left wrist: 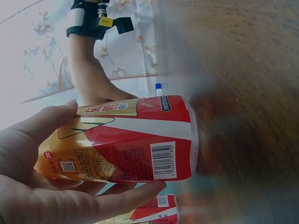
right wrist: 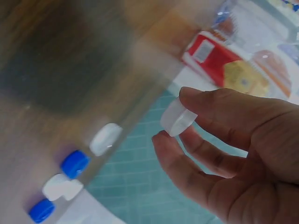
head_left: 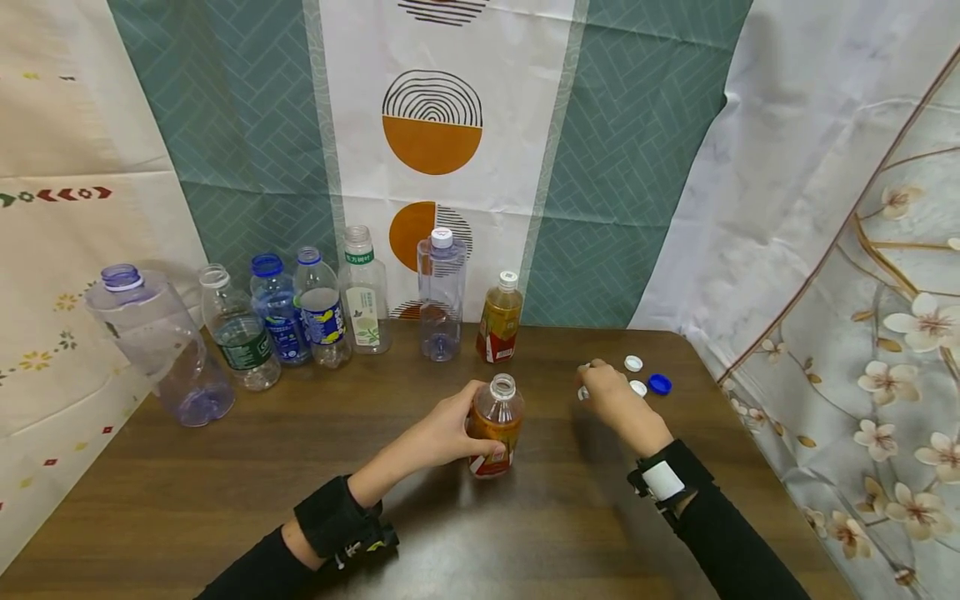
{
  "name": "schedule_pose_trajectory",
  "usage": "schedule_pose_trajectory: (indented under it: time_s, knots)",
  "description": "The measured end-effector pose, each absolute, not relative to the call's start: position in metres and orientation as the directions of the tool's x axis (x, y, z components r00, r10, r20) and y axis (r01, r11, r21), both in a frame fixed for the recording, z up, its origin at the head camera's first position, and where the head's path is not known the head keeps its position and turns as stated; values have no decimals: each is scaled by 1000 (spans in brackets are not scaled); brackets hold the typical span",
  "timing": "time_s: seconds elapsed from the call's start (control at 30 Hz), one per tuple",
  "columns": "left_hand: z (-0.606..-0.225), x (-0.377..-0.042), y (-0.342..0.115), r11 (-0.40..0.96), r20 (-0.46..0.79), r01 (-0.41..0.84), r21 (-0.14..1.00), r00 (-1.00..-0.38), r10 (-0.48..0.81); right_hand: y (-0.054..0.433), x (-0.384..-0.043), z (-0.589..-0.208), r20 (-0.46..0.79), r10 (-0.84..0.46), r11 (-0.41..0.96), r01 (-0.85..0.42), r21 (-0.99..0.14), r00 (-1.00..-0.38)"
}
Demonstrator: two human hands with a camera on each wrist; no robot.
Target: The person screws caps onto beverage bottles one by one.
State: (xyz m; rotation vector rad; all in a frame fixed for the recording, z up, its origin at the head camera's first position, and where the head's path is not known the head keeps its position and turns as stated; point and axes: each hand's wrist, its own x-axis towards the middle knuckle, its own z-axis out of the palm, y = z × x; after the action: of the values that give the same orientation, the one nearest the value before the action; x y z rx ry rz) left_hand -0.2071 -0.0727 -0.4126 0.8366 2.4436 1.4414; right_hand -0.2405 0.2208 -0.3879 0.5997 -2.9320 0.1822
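My left hand (head_left: pixel 448 432) grips a bottle (head_left: pixel 495 421) with a red and gold label, its thumb and fingers on opposite sides. The bottle stands upright and its clear mouth has no cap on it. In the left wrist view the label and barcode of this bottle (left wrist: pixel 135 140) show up close. To the right, my right hand (head_left: pixel 613 398) pinches a white bottle cap (right wrist: pixel 177 116) between thumb and fingertips, off the table. Beside that hand lie a white cap (head_left: pixel 633 363), another white cap (head_left: pixel 638 387) and a blue cap (head_left: pixel 660 384).
Behind the held bottle stand a similar capped bottle (head_left: pixel 499 318) and a tall clear capped bottle (head_left: pixel 441 300). Several uncapped bottles line the left, among them a large purple-tinted bottle (head_left: pixel 168 350) and a green-labelled bottle (head_left: pixel 243 337). Patterned cloth (head_left: pixel 637 167) hangs behind the wooden table (head_left: pixel 247 467).
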Motion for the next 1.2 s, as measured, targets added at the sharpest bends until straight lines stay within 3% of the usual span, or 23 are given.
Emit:
schedule_pose_trajectory:
  time_s: [0.27, 0.5, 0.8, 0.9, 1.07, 1.2]
  knots:
    - [-411, -206, -73, 361, 120, 366, 858, -825, 553, 202, -225, -371, 237, -375, 899, -414, -144, -896]
    - [-410, -206, -74, 364, 124, 371, 855, -825, 551, 180, -212, -354, 392, -339, 864, -448, -231, -855]
    - [-412, -205, -72, 360, 128, 371, 856, -827, 548, 156, -191, -334, 486, -229, 751, -470, -464, -844]
    - [-413, -205, -72, 358, 131, 373, 856, -826, 548, 149, -184, -334, 547, -221, 682, -528, -505, -808]
    - [-412, -205, -72, 361, 125, 369, 856, -826, 549, 140, -180, -342, 662, -246, 597, -649, -473, -708]
    - [-412, -205, -73, 361, 126, 372, 855, -824, 552, 133, -180, -348, 697, -232, 547, -684, -483, -678]
